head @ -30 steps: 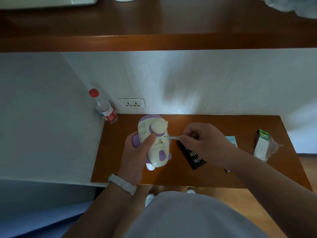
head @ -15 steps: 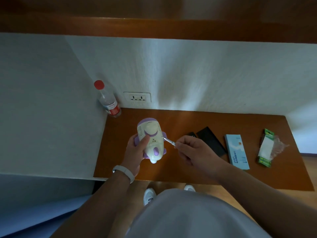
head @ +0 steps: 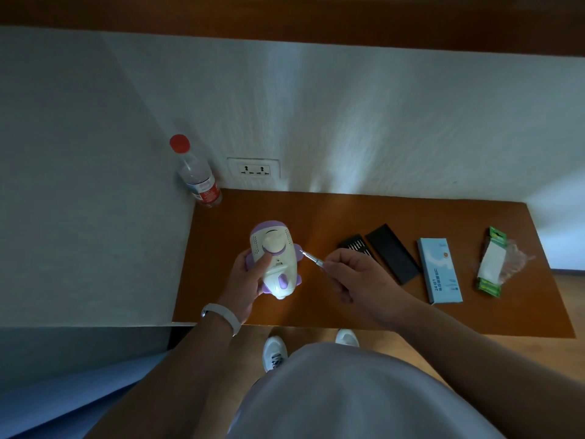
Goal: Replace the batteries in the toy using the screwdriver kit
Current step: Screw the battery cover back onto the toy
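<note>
Purple-and-white plastic toy (head: 278,261) in left hand (head: 245,280), slim metal screwdriver (head: 313,260) in right hand (head: 357,275); black plastic bit tray (head: 353,245) just behind that hand.

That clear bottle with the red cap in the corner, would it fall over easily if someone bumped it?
Probably: the bottle is tall, narrow and upright, so a knock near its cap could tip it. Being round, it would likely roll once down. It looks like thin clear plastic, so probably light; how full it is I cannot tell.
</note>
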